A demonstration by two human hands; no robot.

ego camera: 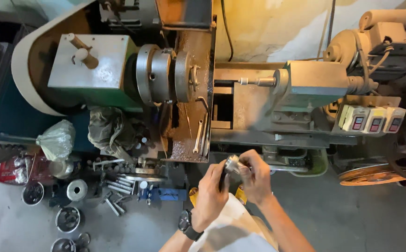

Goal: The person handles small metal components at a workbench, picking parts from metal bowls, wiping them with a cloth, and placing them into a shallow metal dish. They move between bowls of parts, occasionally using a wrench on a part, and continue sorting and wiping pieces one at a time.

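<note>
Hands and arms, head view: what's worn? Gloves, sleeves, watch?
Both hands are bare, with no gloves. The left hand has a dark wristwatch on a black strap at the wrist. The right hand has nothing on its wrist. Both forearms are uncovered, with no sleeves in view.

Light: dim, warm — brightest on wall (277,28) | corners dark | edges bowed — focus sharp

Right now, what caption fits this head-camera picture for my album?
Both hands, left and right, hold a small metal part before an old lathe.
</note>
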